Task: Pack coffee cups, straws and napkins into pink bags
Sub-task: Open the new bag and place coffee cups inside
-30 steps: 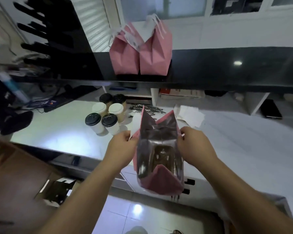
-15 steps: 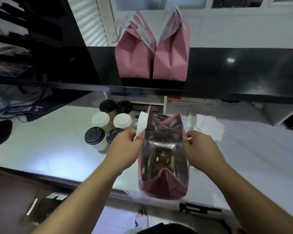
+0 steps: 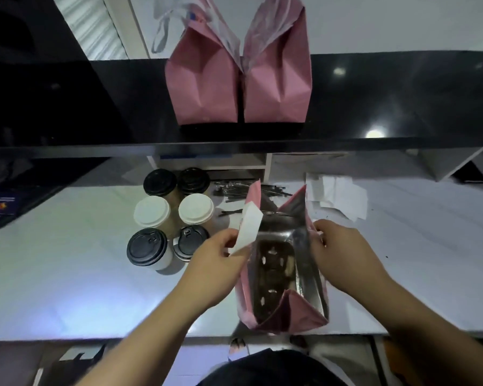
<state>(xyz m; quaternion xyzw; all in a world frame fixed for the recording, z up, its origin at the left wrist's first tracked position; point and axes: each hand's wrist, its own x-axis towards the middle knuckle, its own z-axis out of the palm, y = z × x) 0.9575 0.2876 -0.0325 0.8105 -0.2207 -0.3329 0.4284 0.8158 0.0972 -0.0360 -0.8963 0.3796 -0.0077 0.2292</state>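
Observation:
A pink bag (image 3: 299, 319) with a silver foil lining stands open on the white counter (image 3: 67, 274) near its front edge. My left hand (image 3: 215, 263) grips the bag's left rim and a white handle strip. On the bag's right rim my right hand (image 3: 343, 254) pinches the paper, holding the mouth apart. Several lidded coffee cups (image 3: 151, 213) stand just left of the bag, some with black lids, some with white. Dark wrapped straws (image 3: 229, 188) lie behind the bag. White napkins (image 3: 340, 196) lie to the back right.
Two filled pink bags (image 3: 207, 82) stand side by side on the black upper shelf (image 3: 388, 107). A dark device (image 3: 470, 174) lies at the far right under the shelf. Cables and dark items sit at the far left.
The view has moved closer over the counter. The bag has come forward onto the counter's front part and its mouth is spread wider between my hands.

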